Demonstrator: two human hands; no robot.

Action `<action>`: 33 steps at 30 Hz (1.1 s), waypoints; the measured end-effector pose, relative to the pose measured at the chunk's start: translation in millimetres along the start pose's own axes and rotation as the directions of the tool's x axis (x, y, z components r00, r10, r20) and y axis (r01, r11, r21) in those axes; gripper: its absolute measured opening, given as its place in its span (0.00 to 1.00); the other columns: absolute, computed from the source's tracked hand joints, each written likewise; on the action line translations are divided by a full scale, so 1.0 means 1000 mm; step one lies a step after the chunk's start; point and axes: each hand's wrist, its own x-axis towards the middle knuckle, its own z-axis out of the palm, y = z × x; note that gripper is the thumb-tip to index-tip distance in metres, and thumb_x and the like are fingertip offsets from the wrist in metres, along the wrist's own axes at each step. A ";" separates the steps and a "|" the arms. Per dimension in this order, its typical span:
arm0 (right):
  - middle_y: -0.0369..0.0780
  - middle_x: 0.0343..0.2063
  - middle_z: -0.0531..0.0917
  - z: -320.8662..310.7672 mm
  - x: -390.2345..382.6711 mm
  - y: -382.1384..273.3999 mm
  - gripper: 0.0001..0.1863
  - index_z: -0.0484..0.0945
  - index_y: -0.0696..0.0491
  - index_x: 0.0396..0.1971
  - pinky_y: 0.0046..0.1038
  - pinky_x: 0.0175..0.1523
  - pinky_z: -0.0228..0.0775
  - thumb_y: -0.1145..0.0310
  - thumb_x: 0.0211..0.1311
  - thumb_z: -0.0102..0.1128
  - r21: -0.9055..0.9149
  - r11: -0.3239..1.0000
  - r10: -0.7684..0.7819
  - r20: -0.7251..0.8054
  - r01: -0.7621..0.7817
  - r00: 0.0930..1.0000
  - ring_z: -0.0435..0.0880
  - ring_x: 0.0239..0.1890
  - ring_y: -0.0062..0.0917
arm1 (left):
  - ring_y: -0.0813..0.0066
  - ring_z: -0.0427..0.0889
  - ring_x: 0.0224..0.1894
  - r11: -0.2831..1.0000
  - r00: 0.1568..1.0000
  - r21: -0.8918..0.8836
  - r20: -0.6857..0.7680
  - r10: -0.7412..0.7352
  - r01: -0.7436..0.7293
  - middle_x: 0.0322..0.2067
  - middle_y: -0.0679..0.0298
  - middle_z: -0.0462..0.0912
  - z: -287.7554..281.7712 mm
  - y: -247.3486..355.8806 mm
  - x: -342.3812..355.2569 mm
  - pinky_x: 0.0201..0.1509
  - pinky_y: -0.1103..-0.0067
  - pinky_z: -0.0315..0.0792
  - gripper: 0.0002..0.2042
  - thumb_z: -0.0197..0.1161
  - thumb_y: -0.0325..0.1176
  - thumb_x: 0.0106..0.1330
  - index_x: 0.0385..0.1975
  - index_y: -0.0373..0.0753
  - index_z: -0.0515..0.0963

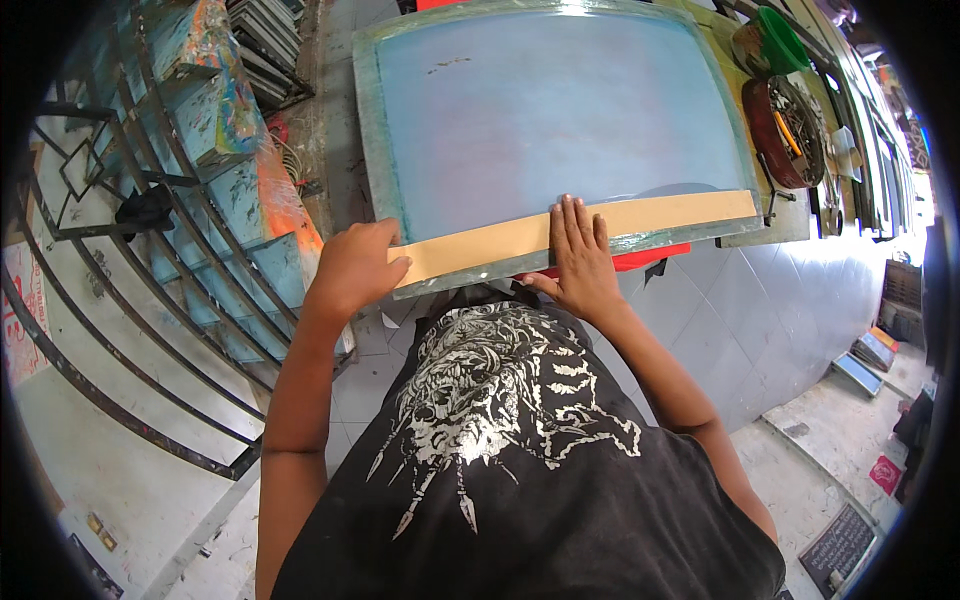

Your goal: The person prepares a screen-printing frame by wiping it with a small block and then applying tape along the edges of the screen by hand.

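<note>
A large screen-printing frame [540, 110] with pale blue mesh lies flat in front of me, its edges wrapped in clear, shiny tape. Along its near side runs a strip of tan tape [480, 248], reaching from the left corner to the right one. My left hand [352, 268] pinches the strip's left end between thumb and fingers. Near the middle, my right hand [582, 262] rests flat on the strip, fingers stretched forward and thumb out over the frame's near edge. Something red [650, 258] shows beneath that edge.
Curved dark metal bars [160, 390] and paint-stained blue ledges [215, 120] stand at the left. Right of the frame are a round container of small items [790, 130] and a green bowl [780, 42]. Small framed panels [858, 374] lie farther right.
</note>
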 end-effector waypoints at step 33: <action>0.50 0.70 0.56 0.031 0.045 -0.140 0.53 0.55 0.63 0.68 0.56 0.72 0.38 0.29 0.60 0.40 0.122 0.991 -0.053 -0.039 0.058 0.998 0.48 0.74 0.46 | 0.50 0.84 0.38 0.975 0.983 0.147 0.102 0.155 -0.169 0.31 0.48 0.83 0.013 0.002 0.030 0.43 0.62 0.77 0.12 0.66 0.36 0.52 0.29 0.33 0.80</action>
